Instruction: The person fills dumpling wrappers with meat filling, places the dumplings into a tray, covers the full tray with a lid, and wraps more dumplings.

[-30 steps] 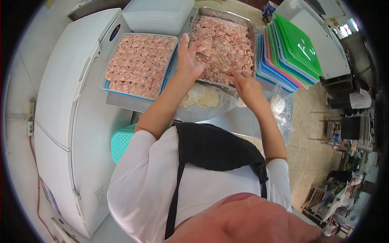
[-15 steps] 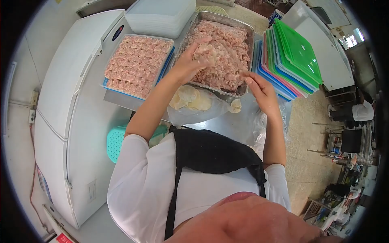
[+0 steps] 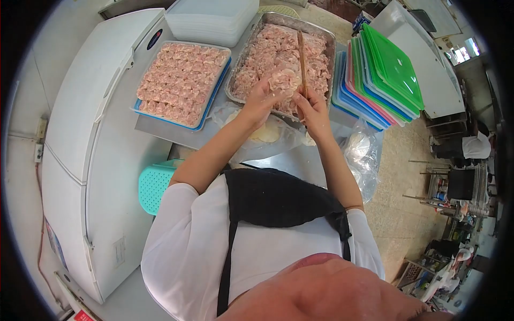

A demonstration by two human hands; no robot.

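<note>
My left hand [image 3: 259, 101] is closed around a dumpling [image 3: 284, 80], a pale wrapper cupped about pinkish meat filling. In my right hand [image 3: 314, 111] is a flat wooden stick [image 3: 302, 56], its far end pointing away from me beside the dumpling. Both hands are over the near side of a deep metal tray [image 3: 231, 96] heaped with ground meat filling [image 3: 267, 43]. Round dough wrappers [image 3: 266, 134] lie in a clear plastic bag under my forearms, partly hidden. To the left, rows of filled dumplings [image 3: 182, 80] cover a shallow tray with a blue edge.
A stack of clear containers [image 3: 211, 21] stands at the back left. Green, blue and pink lids [image 3: 393, 69] are piled on the right. More plastic-bagged wrappers [image 3: 360, 152] lie at the table's right edge. A white freezer [image 3: 115, 134] and turquoise basket [image 3: 155, 187] are on the left.
My right hand has moved left from the tray's near right corner, close to the left hand, and the wooden stick now shows upright. My left hand has shifted slightly right and nearer with the dumpling.
</note>
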